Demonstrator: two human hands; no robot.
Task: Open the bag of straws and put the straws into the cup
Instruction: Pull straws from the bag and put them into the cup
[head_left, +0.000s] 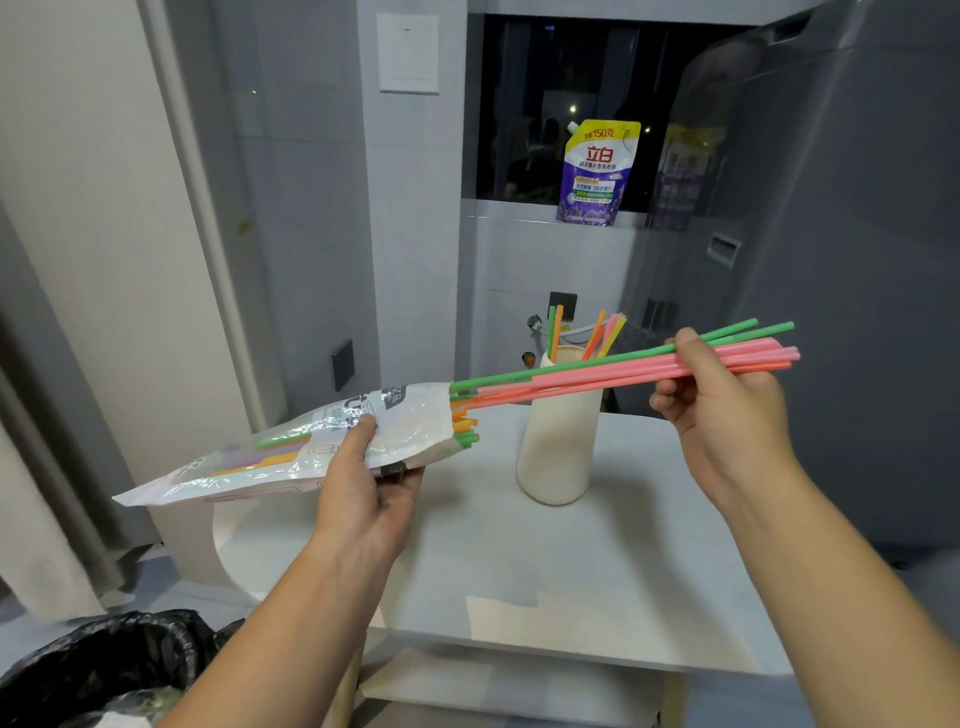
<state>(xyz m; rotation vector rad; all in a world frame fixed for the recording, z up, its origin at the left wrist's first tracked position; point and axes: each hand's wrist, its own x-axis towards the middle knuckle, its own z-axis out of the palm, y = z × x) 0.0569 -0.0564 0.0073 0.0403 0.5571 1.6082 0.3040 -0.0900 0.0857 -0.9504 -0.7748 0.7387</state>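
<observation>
Both forearms fill the bottom of the view, and down in the left corner sits a black bin liner (104, 670). Left hand (363, 483) grips the straw bag (260, 462) near its open mouth: thumb on top of the crinkly film, fingers curled underneath. The bag is held roughly level above the table's left edge, mouth pointing right.

Right hand (727, 410) pinches a bundle of straws (597, 371), green, pink and orange, near their far ends, thumb over and fingers under, clamped firmly on them. That bundle is partway out. Its left ends sit inside the bag's mouth and the rest spans the gap in mid-air, crossing in front of the cup's rim. More orange and green tips poke just out of the mouth below it, and others show through the film.

White cup (558, 452) stands upright on the white table (571, 571), between the two hands. It holds a handful of loose straws (602, 335) already, green, orange, pink and yellow, leaning on the rim. Behind, a purple detergent pouch (597, 174) stands on the window ledge against dark glass.
</observation>
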